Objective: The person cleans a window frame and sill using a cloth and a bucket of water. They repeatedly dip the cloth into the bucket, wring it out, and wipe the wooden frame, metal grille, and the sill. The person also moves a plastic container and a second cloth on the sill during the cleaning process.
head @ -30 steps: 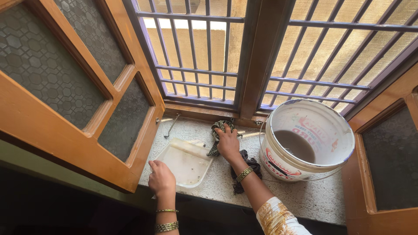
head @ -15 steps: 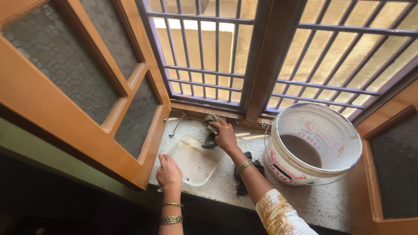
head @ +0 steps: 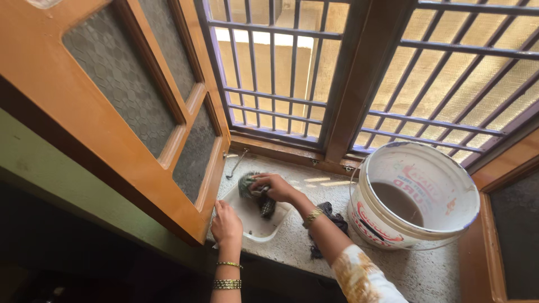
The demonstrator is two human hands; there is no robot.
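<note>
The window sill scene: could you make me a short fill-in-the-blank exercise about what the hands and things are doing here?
1. The right hand presses a dark wet ____ into the white tray.
2. The left hand rests on the tray's near ____.
3. The white bucket on the stone sill holds murky ____.
4. Another dark rag lies between the tray and the ____.

Missing words: cloth; edge; water; bucket
</note>
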